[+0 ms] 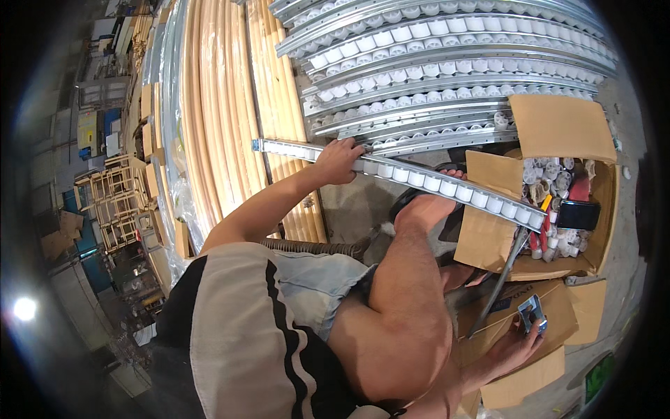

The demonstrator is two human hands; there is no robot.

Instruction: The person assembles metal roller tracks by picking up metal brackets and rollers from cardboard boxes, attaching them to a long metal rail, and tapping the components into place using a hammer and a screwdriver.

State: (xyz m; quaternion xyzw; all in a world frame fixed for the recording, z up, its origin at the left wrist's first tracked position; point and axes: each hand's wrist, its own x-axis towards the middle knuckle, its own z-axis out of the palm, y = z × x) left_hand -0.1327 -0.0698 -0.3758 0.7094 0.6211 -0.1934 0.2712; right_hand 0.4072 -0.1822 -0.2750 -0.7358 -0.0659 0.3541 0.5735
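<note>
A metal roller rail with a row of white rollers slants across in front of me. My left hand is closed around it left of its middle. The rail's left end carries a small bluish fitting and lies over the long wooden poles. Its right end reaches over an open cardboard box. Low on the right, my right hand holds a small shiny blue-and-silver bracket-like piece in its fingers, above a second cardboard box. My bare leg is bent between the two hands.
Many similar rails lie side by side at the far right. Wrapped wooden poles run along the left. White rollers, red-handled tools and a black phone fill the first box. A grey metal bar leans beside it.
</note>
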